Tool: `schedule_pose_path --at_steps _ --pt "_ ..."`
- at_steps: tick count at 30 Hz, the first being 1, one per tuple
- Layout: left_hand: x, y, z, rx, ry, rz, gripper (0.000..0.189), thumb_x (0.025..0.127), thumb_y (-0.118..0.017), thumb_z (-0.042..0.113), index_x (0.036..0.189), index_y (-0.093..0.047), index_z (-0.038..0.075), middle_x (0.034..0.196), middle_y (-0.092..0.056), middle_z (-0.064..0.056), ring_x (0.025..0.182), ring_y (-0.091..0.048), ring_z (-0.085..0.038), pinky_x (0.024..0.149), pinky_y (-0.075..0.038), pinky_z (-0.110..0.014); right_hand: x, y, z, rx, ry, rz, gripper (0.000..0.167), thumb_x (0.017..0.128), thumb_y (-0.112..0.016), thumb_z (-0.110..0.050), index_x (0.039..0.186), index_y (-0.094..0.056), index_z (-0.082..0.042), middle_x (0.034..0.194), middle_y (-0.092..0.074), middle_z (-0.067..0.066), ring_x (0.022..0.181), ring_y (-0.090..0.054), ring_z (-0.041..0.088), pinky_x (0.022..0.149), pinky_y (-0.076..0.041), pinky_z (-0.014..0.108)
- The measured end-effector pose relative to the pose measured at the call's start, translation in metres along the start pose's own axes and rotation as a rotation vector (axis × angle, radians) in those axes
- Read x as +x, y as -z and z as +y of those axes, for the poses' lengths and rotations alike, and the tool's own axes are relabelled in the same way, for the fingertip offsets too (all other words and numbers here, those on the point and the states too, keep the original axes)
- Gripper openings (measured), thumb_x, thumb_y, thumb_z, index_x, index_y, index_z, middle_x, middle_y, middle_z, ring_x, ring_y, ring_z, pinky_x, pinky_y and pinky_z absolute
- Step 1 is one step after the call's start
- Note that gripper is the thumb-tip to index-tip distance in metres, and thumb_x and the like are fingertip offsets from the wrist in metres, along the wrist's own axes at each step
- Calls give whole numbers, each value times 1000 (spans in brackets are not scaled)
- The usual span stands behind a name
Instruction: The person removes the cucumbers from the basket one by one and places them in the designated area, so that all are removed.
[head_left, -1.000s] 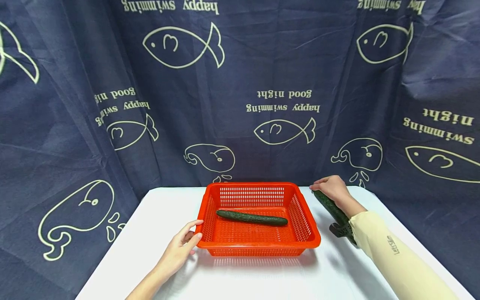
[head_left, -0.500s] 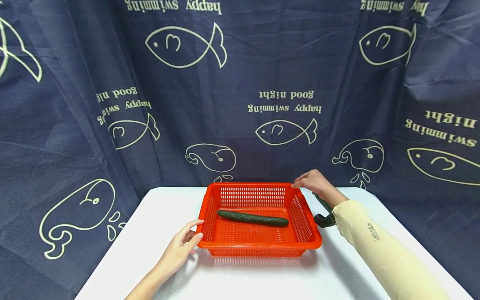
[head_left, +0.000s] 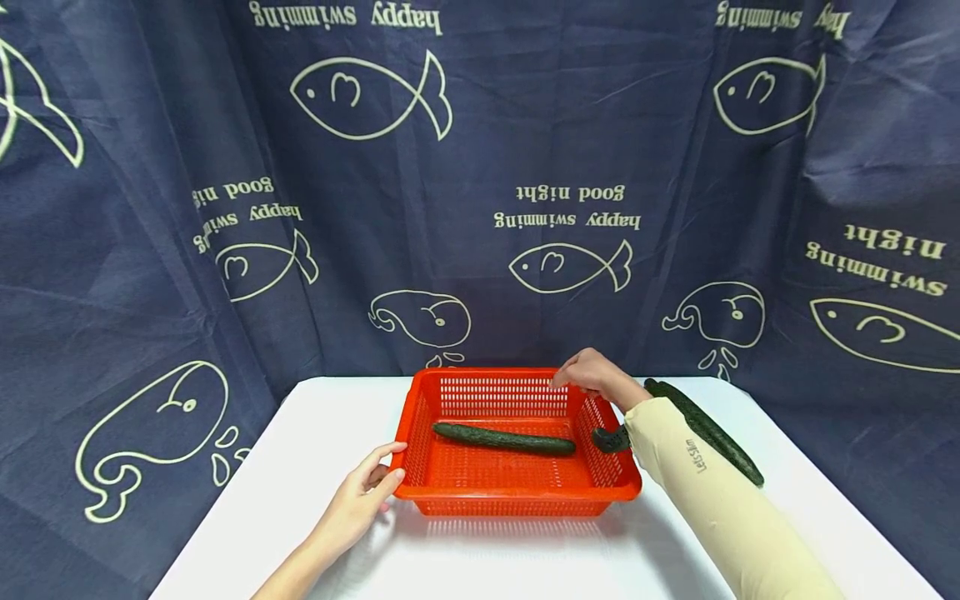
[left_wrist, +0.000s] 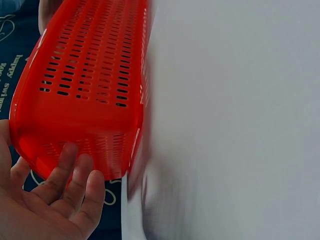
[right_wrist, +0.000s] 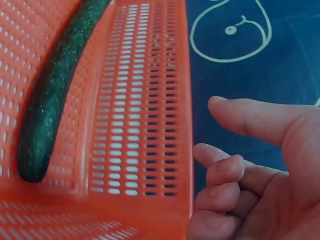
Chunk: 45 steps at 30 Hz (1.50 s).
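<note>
The red plastic basket [head_left: 517,493], with slotted walls, stands on the white table, a dark green cucumber [head_left: 504,438] lying across its floor. At the basket's left rim my left hand [head_left: 360,493] grips the edge; in the left wrist view, fingers of this left hand [left_wrist: 65,200] curl under the rim against the outer wall. Over the back right corner hovers my right hand [head_left: 596,373], holding nothing. The right wrist view shows that hand [right_wrist: 250,175] beside the basket rim, thumb and fingers apart. Right of the basket lies another cucumber [head_left: 723,442], partly hidden by my sleeve.
The white table [head_left: 480,558] extends around the basket. A dark blue curtain [head_left: 465,192] with fish and whale drawings hangs behind and along both sides. A black wrist device [head_left: 611,439] sits on my right forearm, over the basket's right side.
My right hand has moved left from the cucumber on the right side to above the basket's back right corner, without carrying it. My left hand and the basket have stayed in place.
</note>
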<state>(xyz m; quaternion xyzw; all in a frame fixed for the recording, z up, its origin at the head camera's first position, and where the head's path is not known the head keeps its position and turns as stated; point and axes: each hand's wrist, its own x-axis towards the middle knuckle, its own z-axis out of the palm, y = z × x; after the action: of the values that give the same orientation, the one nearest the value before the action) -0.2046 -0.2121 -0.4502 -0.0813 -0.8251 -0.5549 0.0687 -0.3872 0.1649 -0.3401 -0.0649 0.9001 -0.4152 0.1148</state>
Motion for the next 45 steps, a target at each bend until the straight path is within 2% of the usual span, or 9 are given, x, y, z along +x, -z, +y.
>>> schedule_pose_path --at_steps 3,6,12,15,18,22,31,38,45 --pt "0 0 0 1 -1 0 42 101 -63 24 141 -54 19 87 -66 -2 82 -64 -25 67 -54 -32 4 -8 -1 -1 0 -13 11 84 -77 -16 88 -77 -5 51 -36 -6 44 -32 12 47 -31 28" --pt "-1 1 0 -2 3 -1 42 101 -63 25 142 -54 19 87 -66 -2 83 -64 -28 67 -54 -32 7 -15 -1 2 -1 -20 13 83 -78 -15 75 -72 -6 51 -35 -6 45 -32 12 49 -33 29" --pt "-1 2 0 -8 5 -3 43 100 -64 26 141 -54 18 86 -65 -4 79 -63 -27 66 -53 -31 16 -29 4 -21 -36 -44 15 81 -79 -16 69 -71 -11 50 -34 -6 46 -30 12 48 -31 29" --pt "-1 2 1 2 -4 -2 42 101 -63 26 141 -54 18 86 -65 -3 79 -63 -28 66 -53 -30 19 -33 6 -22 -35 -63 11 81 -78 -16 72 -75 -10 51 -35 -7 46 -29 12 47 -30 28" --pt "0 2 2 3 3 -1 41 101 -62 26 141 -54 20 87 -66 -3 80 -64 -28 66 -53 -31 20 -36 8 -18 -15 -85 10 80 -79 -14 86 -81 -6 58 -53 -9 48 -34 11 48 -33 26" --pt "0 2 2 3 10 -5 42 101 -62 26 141 -54 20 87 -66 -3 81 -64 -26 67 -53 -31 21 -42 11 -17 2 -113 26 79 -80 -14 103 -80 -5 83 -74 -2 55 -44 11 53 -39 26" --pt "1 2 3 4 15 -6 42 101 -62 24 142 -54 19 87 -64 -4 80 -63 -23 68 -54 -31 31 -54 22 -17 -5 -209 35 80 -81 -15 113 -77 -6 76 -67 -5 55 -39 12 51 -37 26" --pt "0 2 4 -2 1 -14 41 102 -62 23 142 -53 17 88 -64 -5 77 -63 -24 66 -52 -29 34 -63 34 -30 49 -255 39 80 -81 -16 116 -75 -4 115 -74 5 96 -57 13 80 -49 28" --pt "-1 2 6 -22 -7 -25 41 101 -62 22 141 -53 16 88 -63 -8 76 -62 -22 65 -52 -30 35 -67 41 -13 31 -301 36 81 -80 -17 115 -76 -7 128 -69 9 121 -58 24 106 -46 45"
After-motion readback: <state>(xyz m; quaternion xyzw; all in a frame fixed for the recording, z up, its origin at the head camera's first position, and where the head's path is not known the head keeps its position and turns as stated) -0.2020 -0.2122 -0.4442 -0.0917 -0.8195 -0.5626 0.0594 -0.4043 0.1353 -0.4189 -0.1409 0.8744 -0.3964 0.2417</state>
